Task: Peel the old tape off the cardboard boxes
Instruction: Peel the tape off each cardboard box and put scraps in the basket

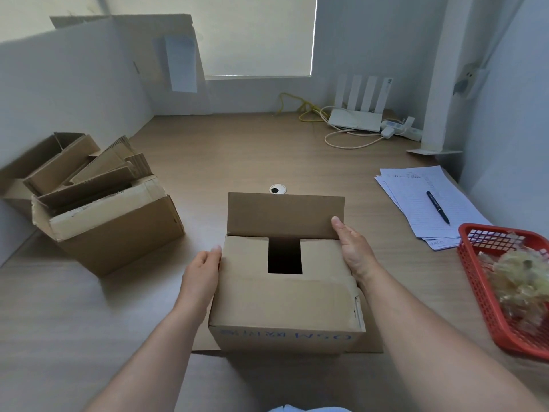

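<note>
Well off to the left of my left hand, 2 open boxes (113,221) sit touching each other, the nearer one stuffed with folded cardboard. My left hand (202,272) lies flat against the left wall of the box (285,301) in front of me, thumb tip at its top edge, the fingers spread wide enough to cover the side; their ends are hidden behind the cardboard. The box stands on the desk (237,150) between my 2 hands, with blue writing on its near face. Its rear flap (285,215) stands upright, the other flaps are folded down, and a dark rectangular gap shows in the middle. Just beyond that flap is a round cable hole (278,189). My right hand (353,251) presses the right wall, thumb up against the corner of the raised flap, the other fingers out of sight. Far beyond this hand is a white router (355,120) with its cables. To the right of the hand lie lined papers (421,200) with a pen (438,207) on them, and nearer me a red basket (481,292) holding a wad of tape (523,281).
</note>
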`<control>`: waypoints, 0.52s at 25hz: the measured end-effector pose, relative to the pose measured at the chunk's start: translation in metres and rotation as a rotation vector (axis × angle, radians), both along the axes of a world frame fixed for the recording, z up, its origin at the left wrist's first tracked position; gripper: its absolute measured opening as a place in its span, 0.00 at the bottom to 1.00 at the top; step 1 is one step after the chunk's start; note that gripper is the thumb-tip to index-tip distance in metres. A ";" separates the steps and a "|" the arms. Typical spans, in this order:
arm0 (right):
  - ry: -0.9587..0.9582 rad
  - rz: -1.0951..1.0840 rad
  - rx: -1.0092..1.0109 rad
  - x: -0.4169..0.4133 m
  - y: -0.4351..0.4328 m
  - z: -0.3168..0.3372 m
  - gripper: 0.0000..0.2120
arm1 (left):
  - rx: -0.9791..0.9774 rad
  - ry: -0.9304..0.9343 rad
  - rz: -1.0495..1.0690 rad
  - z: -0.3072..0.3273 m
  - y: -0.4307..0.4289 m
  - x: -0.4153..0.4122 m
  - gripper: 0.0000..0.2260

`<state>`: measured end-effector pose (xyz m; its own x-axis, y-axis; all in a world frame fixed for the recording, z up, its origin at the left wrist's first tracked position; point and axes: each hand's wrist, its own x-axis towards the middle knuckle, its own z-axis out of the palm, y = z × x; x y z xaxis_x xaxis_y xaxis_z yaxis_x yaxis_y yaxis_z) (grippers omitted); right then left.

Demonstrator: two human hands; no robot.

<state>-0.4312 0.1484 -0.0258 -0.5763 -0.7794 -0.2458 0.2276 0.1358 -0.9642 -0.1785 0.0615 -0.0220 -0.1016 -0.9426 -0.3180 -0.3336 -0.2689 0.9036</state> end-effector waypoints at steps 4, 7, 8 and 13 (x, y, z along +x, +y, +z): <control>-0.016 -0.042 -0.024 -0.002 0.001 0.002 0.12 | 0.156 0.017 -0.126 0.003 -0.001 -0.003 0.04; 0.057 -0.059 0.005 -0.006 -0.001 0.003 0.12 | 0.205 0.041 -0.244 0.017 0.006 0.001 0.13; 0.090 -0.060 0.028 -0.007 -0.003 0.003 0.11 | 0.235 0.083 -0.323 0.023 0.007 0.007 0.18; 0.034 -0.115 0.037 -0.006 -0.009 0.000 0.13 | 0.353 0.253 -0.748 0.045 0.014 0.043 0.46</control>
<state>-0.4367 0.1394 -0.0259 -0.6699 -0.6983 -0.2521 0.2109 0.1465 -0.9665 -0.1355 0.0758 0.0233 -0.7633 -0.4500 -0.4635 -0.3347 -0.3381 0.8796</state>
